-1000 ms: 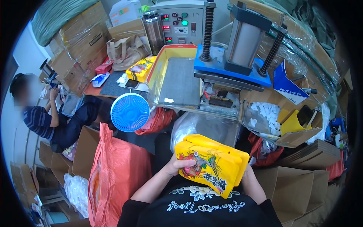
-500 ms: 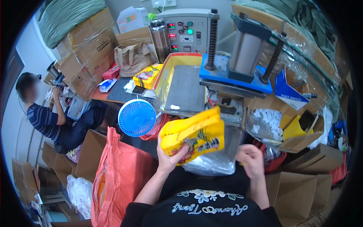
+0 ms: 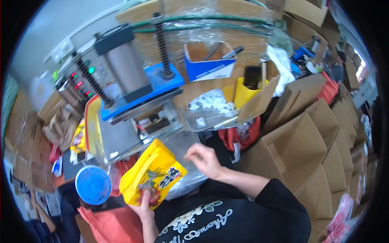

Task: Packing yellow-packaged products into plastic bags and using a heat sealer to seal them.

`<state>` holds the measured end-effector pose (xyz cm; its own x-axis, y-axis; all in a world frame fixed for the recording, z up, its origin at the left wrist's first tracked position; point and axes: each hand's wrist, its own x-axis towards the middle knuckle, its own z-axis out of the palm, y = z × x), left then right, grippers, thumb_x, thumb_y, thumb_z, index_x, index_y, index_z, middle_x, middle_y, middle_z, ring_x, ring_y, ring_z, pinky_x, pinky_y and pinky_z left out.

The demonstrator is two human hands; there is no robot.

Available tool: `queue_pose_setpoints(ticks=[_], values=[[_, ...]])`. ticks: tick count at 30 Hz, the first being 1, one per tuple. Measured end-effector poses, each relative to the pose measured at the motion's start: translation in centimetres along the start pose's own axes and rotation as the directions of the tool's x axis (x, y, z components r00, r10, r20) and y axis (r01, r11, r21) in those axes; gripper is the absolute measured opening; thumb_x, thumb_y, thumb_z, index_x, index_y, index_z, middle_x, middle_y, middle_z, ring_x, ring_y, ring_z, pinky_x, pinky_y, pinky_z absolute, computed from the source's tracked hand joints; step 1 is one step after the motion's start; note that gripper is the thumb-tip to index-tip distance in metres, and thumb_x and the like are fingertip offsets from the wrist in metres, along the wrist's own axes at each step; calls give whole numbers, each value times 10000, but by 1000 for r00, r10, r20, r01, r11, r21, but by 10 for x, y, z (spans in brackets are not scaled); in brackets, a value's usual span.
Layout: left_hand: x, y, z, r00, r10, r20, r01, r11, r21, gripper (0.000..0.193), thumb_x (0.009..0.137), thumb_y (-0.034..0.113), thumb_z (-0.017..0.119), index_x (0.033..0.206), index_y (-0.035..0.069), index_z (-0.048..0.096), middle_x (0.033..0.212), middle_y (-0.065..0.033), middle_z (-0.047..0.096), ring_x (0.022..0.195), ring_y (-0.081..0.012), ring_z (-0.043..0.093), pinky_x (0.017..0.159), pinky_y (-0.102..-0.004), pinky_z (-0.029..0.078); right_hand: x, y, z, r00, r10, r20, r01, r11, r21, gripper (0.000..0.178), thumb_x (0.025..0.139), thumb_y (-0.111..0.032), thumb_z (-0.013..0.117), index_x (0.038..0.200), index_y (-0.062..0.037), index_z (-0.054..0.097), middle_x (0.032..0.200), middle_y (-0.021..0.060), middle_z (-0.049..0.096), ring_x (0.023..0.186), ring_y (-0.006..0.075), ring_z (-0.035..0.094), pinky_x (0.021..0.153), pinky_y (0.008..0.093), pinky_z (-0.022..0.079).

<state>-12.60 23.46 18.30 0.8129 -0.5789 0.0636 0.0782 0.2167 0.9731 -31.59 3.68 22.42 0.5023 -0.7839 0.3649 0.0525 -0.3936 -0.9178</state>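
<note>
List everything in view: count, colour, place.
Pouches: several, yellow, lower centre
Press: one, blue and grey, upper left
Fan: one, blue, lower left
Tote bag: one, beige, far left
Tray: one, greyish, upper centre
Small pieces: many, white, in tray
Carton: one, blue and white, upper centre
Cardboard boxes: several, brown, right
Bags: several, red, below tray, lower left
Co-worker: one, dark sleeve, lower left
Left hand: one, bare, gripping pouches
Right hand: one, bare, centre

Pale wall point(image 3: 79, 26) upper left, reddish table point(image 3: 59, 180) lower left
</note>
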Motion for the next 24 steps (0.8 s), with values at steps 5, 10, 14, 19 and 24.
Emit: queue_pose_setpoints(ticks=[5, 10, 14, 19, 24], values=[[10, 23, 0, 999, 53, 0, -53, 996, -70, 559, 769, -13, 693, 1282, 11, 472, 1194, -115, 572, 1052, -219, 590, 945, -371, 466, 58, -37, -133, 898, -295, -326, 117, 875, -470, 56, 883, -6, 600, 839, 5, 634, 791, 64, 633, 744, 131, 602, 686, 268, 480], [33, 44, -1, 991, 128, -46, -129, 992, -13, 586, 752, 18, 720, 1282, 4, 470, 1206, -114, 565, 1089, -227, 572, 999, -388, 430, 124, -34, -251, 883, -434, -180, -16, 354, -935, 142, 833, -43, 614, 944, -12, 697, 859, 197, 679, 788, 317, 685, 703, 362, 539], [57, 72, -25, 941, 312, -130, -289, 942, 169, 591, 741, 30, 749, 1267, 10, 479, 1183, -89, 579, 1109, -200, 562, 1004, -346, 413, 134, -25, -272, 977, -146, -156, -142, 104, -984, 315, 821, -29, 572, 1118, -77, 666, 929, 203, 673, 865, 363, 650, 757, 441, 515], [122, 117, -27, 843, 522, -126, -433, 800, 415, 654, 758, 66, 772, 1306, 21, 417, 1120, -89, 606, 1026, -179, 600, 913, -314, 476, 130, -12, -257, 928, -358, -99, 13, 298, -954, 131, 858, -104, 635, 853, 23, 667, 896, 162, 677, 861, 344, 636, 787, 404, 478], [228, 137, -30, 808, 589, -13, -518, 721, 460, 719, 706, 105, 810, 1300, 38, 410, 1032, -97, 624, 841, -164, 646, 708, -287, 540, 132, 7, -268, 897, -440, -34, 51, 180, -982, 129, 908, -124, 605, 962, -16, 650, 960, 114, 667, 935, 296, 611, 850, 384, 428]])
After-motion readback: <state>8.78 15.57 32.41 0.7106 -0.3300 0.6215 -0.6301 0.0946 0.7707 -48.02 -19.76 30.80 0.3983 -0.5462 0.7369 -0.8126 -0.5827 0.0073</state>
